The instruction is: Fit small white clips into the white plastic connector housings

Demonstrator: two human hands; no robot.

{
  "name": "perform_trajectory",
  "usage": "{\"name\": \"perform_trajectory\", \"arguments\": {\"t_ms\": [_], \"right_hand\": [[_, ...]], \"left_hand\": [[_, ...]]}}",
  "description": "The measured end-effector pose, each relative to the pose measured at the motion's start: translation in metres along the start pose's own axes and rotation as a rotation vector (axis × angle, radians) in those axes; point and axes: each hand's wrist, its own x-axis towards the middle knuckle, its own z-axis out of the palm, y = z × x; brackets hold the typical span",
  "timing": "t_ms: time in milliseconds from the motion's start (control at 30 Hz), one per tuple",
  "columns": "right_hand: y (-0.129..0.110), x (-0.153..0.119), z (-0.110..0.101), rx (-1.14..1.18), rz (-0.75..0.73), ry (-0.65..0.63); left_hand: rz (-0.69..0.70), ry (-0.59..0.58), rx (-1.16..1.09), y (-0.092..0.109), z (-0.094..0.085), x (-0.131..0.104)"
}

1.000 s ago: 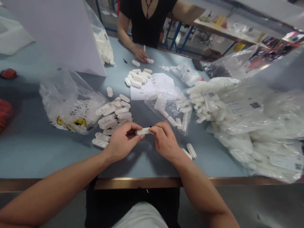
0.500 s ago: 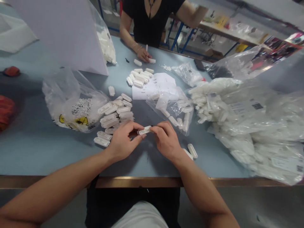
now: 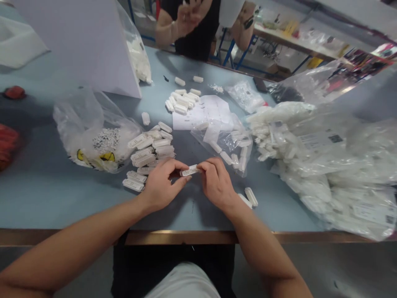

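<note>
Between my two hands is a small white plastic housing (image 3: 190, 170) with a row of small openings along its face. My left hand (image 3: 163, 182) pinches its left end between thumb and fingers. The fingers of my right hand (image 3: 217, 182) close on its right end and cover that tip. A heap of similar white housings (image 3: 143, 157) lies against the left hand's far side. Two more white housings (image 3: 251, 197) rest beside my right wrist, one of them partly hidden by it.
Left stands a clear bag of tiny white parts (image 3: 107, 140). A clear bag with white pieces (image 3: 235, 159) lies past my right hand, near a paper sheet (image 3: 186, 122). Large filled bags (image 3: 335, 165) crowd the right side. Opposite, a co-worker (image 3: 195, 29) has raised hands.
The co-worker's hand has lifted off the table, leaving a white piece there, and both arms have shifted. My hands keep their hold, with the right fingers slightly moved on the housing.
</note>
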Motion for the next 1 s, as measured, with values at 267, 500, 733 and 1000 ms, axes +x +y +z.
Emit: {"name": "perform_trajectory", "arguments": {"t_ms": [267,500,733,1000], "right_hand": [[-0.0006,0.0007,0.0001,0.004,-0.028,-0.037],[-0.0005,-0.0001,0.0017,-0.004,-0.002,-0.059],[0.0016,0.0003,0.0002,0.144,0.143,-0.019],[0.0044,0.0003,-0.0011,0.198,0.148,-0.061]], "left_hand": [[-0.126,-0.038,-0.131,-0.0037,0.0027,0.0018],[-0.163,-0.061,-0.219,-0.0041,0.0038,0.0019],[-0.139,-0.061,-0.160,-0.0048,0.0036,0.0003],[-0.243,-0.104,-0.302,-0.0031,0.0034,0.0003]]}}
